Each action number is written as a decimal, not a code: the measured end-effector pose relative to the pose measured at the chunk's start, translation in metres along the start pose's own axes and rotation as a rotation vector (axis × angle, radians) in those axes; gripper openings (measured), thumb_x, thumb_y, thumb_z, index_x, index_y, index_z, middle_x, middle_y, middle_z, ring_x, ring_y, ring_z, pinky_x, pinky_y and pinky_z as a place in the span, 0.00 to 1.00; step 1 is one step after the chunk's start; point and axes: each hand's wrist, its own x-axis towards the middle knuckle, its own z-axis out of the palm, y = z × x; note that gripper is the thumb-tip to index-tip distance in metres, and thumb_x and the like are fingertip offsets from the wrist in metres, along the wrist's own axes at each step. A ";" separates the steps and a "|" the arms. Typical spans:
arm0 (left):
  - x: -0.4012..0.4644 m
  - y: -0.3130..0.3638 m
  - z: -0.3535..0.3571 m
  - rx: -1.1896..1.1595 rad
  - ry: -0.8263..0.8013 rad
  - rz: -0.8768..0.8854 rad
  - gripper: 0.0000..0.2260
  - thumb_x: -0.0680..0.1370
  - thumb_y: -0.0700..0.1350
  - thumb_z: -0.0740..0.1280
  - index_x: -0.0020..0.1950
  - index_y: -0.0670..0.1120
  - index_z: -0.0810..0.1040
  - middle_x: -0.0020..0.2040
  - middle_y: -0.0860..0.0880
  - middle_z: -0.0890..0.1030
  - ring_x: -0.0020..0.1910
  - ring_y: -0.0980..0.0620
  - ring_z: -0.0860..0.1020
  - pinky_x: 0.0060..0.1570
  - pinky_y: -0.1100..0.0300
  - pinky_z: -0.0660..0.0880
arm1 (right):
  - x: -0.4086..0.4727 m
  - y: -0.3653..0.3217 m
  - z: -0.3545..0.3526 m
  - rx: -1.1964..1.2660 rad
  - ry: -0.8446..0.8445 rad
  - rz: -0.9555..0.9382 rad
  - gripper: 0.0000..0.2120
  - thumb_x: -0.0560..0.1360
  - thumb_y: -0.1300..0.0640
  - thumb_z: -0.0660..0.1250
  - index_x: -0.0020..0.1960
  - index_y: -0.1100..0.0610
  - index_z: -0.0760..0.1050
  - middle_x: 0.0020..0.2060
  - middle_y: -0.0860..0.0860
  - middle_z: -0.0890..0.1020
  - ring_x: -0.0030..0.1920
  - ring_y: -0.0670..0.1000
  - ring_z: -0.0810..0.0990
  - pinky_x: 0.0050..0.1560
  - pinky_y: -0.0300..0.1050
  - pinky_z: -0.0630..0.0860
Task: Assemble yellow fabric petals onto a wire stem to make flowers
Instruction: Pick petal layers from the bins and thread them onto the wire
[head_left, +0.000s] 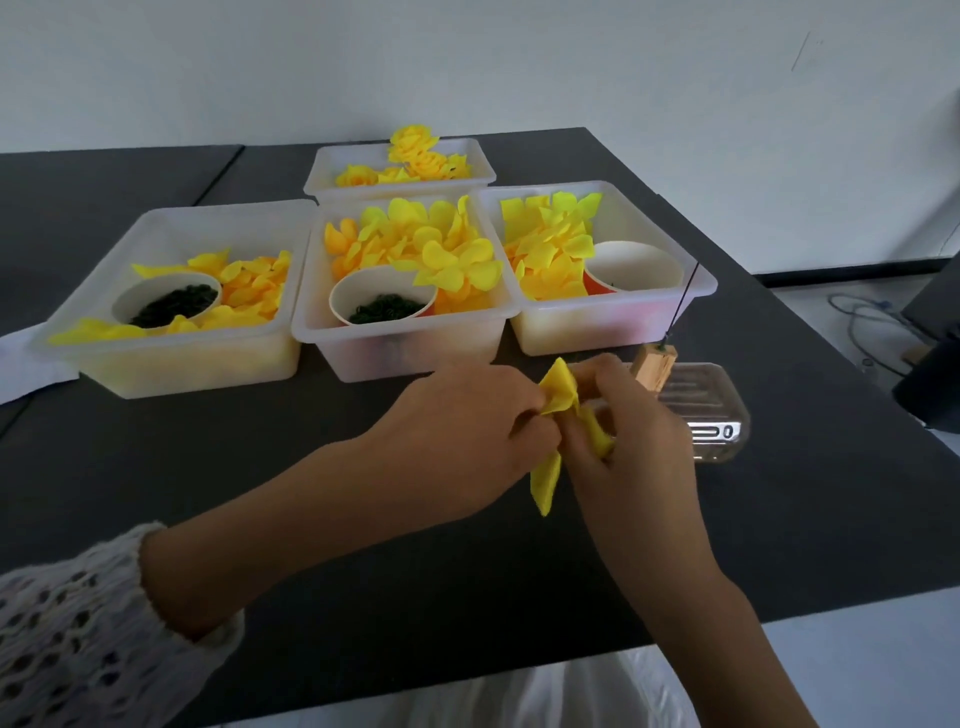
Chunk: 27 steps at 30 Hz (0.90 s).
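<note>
Over the black table (260, 467) my left hand (457, 431) and my right hand (628, 441) meet, and both pinch a yellow fabric petal piece (558, 392) between them. One lobe stands up, another hangs down below the fingers. A thin dark wire stem (683, 301) stands upright in a small wooden block (657, 366) just behind my right hand. Whether the petal touches any wire is hidden by my fingers.
Three translucent bins (395, 353) of loose yellow petals stand in a row behind my hands; two hold paper cups (382, 301) of dark green parts. A fourth bin (332, 171) at the back holds finished yellow flowers. A clear plastic box (711, 410) lies right of my right hand.
</note>
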 end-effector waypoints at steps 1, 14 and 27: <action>-0.001 -0.002 0.002 -0.019 -0.005 -0.004 0.14 0.79 0.52 0.57 0.34 0.53 0.72 0.30 0.53 0.72 0.28 0.59 0.71 0.30 0.64 0.65 | -0.001 0.001 0.000 -0.007 -0.010 -0.024 0.04 0.76 0.56 0.63 0.48 0.54 0.76 0.37 0.45 0.78 0.38 0.44 0.77 0.40 0.37 0.74; -0.022 -0.028 0.022 -0.333 0.013 -0.114 0.13 0.78 0.54 0.62 0.36 0.51 0.75 0.32 0.54 0.78 0.27 0.61 0.73 0.26 0.70 0.68 | -0.026 -0.004 0.011 0.337 -0.096 0.258 0.12 0.75 0.49 0.60 0.42 0.55 0.76 0.35 0.52 0.80 0.36 0.49 0.80 0.33 0.43 0.80; -0.028 -0.034 0.034 -0.483 0.308 -0.179 0.16 0.81 0.49 0.62 0.32 0.50 0.71 0.24 0.61 0.72 0.27 0.63 0.72 0.29 0.74 0.66 | -0.048 -0.003 0.018 0.312 0.229 0.330 0.10 0.79 0.50 0.60 0.43 0.53 0.74 0.31 0.47 0.76 0.32 0.42 0.75 0.32 0.31 0.72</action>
